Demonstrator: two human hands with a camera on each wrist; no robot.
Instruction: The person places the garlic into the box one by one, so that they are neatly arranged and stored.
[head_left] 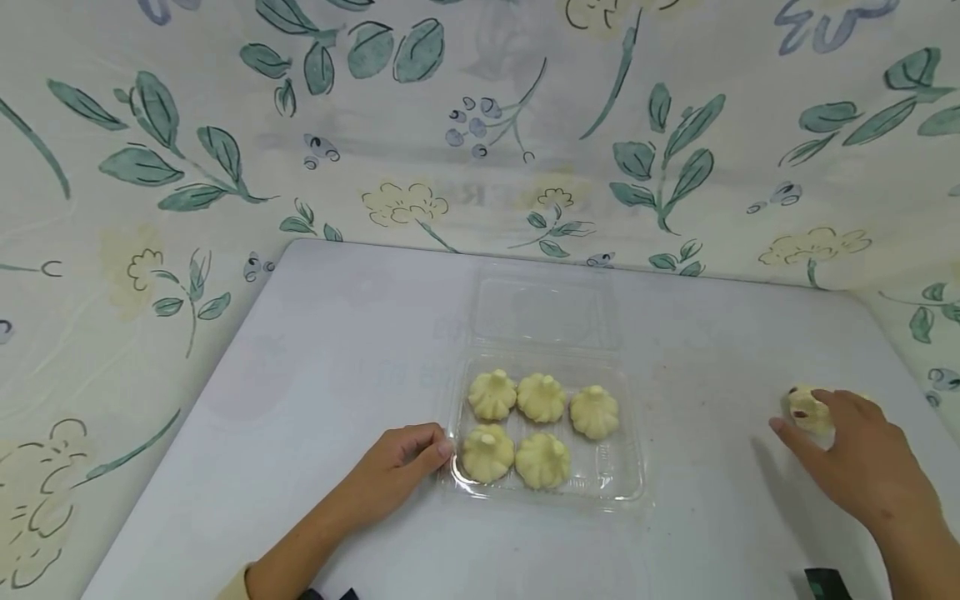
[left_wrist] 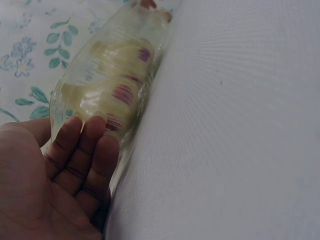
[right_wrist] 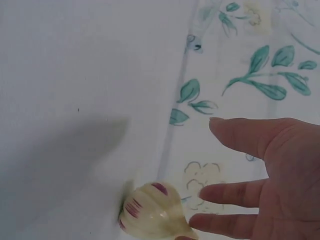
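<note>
The right hand (head_left: 862,454) has its grip spread: the fingers (right_wrist: 235,192) are extended and relaxed, with clear gaps between them. The fingertips reach over a loose garlic bulb (right_wrist: 152,212) without closing round it; whether they touch it cannot be told from the right wrist view. This bulb lies near the right edge of the tabletop (head_left: 337,358), well apart from the tray. It is pale yellow with purple streaks on its skin.

The left hand (head_left: 397,467) rests on the tabletop with its fingers (left_wrist: 82,145) straight and pressed together. The fingertips touch the near left corner of a clear plastic tray (head_left: 622,475). The grip holds nothing.

The tray stands toward the middle of the tabletop, nearer the front edge than the back. It holds five garlic bulbs (head_left: 540,398) in two rows: three in the back row and two in the front row. The front right compartment holds none. The tray's clear lid (head_left: 543,312) lies open and flat behind it, toward the back edge.

A cloth (head_left: 187,158) printed with green leaves and pale flowers surrounds the tabletop at the back and on both sides.
</note>
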